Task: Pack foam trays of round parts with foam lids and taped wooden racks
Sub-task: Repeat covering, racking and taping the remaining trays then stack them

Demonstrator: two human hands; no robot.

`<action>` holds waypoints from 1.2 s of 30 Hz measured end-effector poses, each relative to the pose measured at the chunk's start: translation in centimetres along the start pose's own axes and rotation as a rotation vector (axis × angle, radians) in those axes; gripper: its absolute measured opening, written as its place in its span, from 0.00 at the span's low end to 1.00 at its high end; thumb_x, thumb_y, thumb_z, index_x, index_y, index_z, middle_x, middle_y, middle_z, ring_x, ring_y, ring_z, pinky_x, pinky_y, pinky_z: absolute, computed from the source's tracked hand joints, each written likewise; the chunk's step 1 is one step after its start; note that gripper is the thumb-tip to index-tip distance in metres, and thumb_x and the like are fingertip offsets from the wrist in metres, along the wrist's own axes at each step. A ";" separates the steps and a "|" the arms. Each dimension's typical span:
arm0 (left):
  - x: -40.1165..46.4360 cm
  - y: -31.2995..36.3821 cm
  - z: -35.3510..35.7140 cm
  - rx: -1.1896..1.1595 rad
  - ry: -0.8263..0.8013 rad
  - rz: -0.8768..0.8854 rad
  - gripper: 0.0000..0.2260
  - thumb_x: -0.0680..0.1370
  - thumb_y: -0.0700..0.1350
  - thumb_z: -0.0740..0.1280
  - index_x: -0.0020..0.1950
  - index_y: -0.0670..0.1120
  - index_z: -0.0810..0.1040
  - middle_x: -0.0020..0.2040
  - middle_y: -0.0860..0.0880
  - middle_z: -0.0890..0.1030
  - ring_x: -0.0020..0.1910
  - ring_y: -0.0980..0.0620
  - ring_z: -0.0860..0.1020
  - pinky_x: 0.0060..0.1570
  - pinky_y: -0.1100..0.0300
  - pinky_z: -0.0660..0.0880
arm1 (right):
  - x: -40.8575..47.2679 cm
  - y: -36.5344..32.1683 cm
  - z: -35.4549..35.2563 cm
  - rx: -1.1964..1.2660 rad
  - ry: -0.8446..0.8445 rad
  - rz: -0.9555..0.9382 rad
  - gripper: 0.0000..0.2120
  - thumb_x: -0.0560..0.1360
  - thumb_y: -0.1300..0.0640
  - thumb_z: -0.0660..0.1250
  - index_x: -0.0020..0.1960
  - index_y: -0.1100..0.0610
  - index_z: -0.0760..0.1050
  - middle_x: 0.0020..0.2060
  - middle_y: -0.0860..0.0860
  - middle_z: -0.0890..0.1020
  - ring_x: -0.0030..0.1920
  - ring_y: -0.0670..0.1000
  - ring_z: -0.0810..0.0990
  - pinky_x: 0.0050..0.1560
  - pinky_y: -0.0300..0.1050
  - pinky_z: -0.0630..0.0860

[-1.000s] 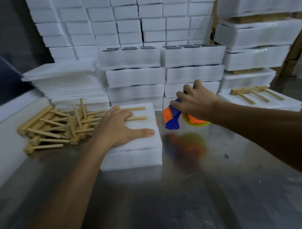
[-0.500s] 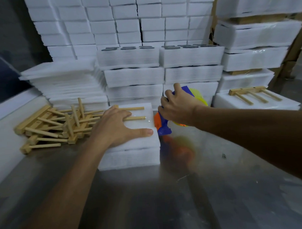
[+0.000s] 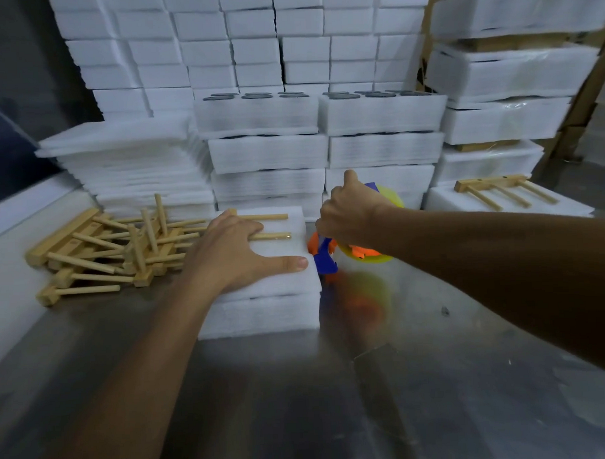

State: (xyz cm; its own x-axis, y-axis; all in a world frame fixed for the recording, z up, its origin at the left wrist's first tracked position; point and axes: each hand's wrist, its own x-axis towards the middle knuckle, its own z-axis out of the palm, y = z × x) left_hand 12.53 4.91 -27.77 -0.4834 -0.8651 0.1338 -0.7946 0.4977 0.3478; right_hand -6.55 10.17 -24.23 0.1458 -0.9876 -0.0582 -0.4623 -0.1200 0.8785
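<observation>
A white foam tray with its lid (image 3: 263, 313) lies on the steel table. A wooden rack (image 3: 271, 217) rests on top of it, mostly under my left hand (image 3: 233, 255), which presses flat on the lid with the thumb stretched toward the right edge. My right hand (image 3: 353, 210) grips a blue, orange and yellow tape dispenser (image 3: 326, 259) held against the tray's right side, its blue nose pointing down.
A heap of wooden racks (image 3: 99, 250) lies at the left. Foam lid sheets (image 3: 120, 160) and filled foam trays (image 3: 263, 127) are stacked behind. Another packed tray with a rack (image 3: 495, 191) sits at the right. Steel table (image 3: 436, 379) spreads in front.
My right hand carried the tape dispenser left to the tray's right side and turned it, nose now pointing down. My left hand stayed pressed on the lid.
</observation>
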 end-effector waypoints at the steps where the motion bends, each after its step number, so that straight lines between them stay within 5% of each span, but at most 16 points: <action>1: 0.0 0.0 0.0 0.001 -0.004 -0.002 0.56 0.50 0.82 0.60 0.73 0.54 0.69 0.76 0.51 0.64 0.76 0.49 0.57 0.72 0.42 0.60 | 0.1 0.2 0.2 -0.002 0.010 -0.023 0.05 0.79 0.61 0.61 0.53 0.53 0.72 0.41 0.51 0.75 0.43 0.54 0.76 0.44 0.48 0.65; 9: 0.3 -0.4 0.2 0.004 0.013 0.022 0.60 0.47 0.86 0.57 0.72 0.55 0.70 0.76 0.52 0.65 0.77 0.52 0.55 0.73 0.42 0.60 | 0.9 0.9 2.6 -0.135 0.233 -0.100 0.13 0.76 0.68 0.57 0.54 0.56 0.73 0.39 0.51 0.73 0.38 0.55 0.71 0.43 0.51 0.62; 14: 0.4 -0.8 0.3 0.001 0.022 0.021 0.59 0.48 0.86 0.58 0.73 0.55 0.69 0.76 0.53 0.64 0.77 0.52 0.55 0.73 0.42 0.60 | 0.5 0.3 3.2 -0.280 0.299 -0.098 0.12 0.70 0.67 0.62 0.39 0.51 0.75 0.31 0.47 0.73 0.32 0.51 0.73 0.41 0.47 0.71; 19: 0.5 -0.7 0.3 -0.011 0.027 0.020 0.58 0.48 0.85 0.59 0.72 0.55 0.70 0.75 0.54 0.66 0.76 0.52 0.58 0.71 0.43 0.62 | 0.0 -0.1 4.5 -0.113 0.326 -0.071 0.16 0.73 0.69 0.54 0.51 0.53 0.74 0.38 0.50 0.75 0.37 0.55 0.74 0.40 0.48 0.67; 24: 0.5 -0.8 0.3 -0.018 0.039 0.034 0.60 0.46 0.86 0.57 0.71 0.54 0.72 0.73 0.53 0.68 0.75 0.52 0.60 0.71 0.43 0.63 | -0.8 0.6 6.6 0.088 0.284 -0.043 0.22 0.78 0.68 0.43 0.69 0.57 0.60 0.54 0.58 0.73 0.52 0.61 0.72 0.54 0.58 0.68; 32: 0.5 -0.9 0.4 -0.011 0.024 0.026 0.59 0.48 0.86 0.58 0.72 0.55 0.70 0.76 0.54 0.64 0.77 0.53 0.55 0.73 0.43 0.59 | -0.8 1.3 6.4 0.025 0.291 -0.097 0.22 0.77 0.70 0.46 0.68 0.57 0.62 0.54 0.58 0.75 0.52 0.62 0.73 0.53 0.58 0.69; 36: 0.7 -1.0 0.5 -0.017 0.027 0.029 0.58 0.47 0.86 0.59 0.72 0.56 0.71 0.76 0.55 0.65 0.77 0.54 0.55 0.73 0.43 0.59 | -2.8 3.1 8.1 0.018 0.260 -0.051 0.25 0.77 0.68 0.38 0.66 0.55 0.64 0.53 0.56 0.75 0.50 0.61 0.74 0.53 0.58 0.69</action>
State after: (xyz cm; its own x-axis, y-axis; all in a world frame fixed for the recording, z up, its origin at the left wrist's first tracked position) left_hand 12.85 3.85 -28.51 -0.4955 -0.8520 0.1688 -0.7739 0.5213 0.3596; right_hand -15.49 11.70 -25.15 0.3881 -0.9213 0.0242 -0.4641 -0.1727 0.8688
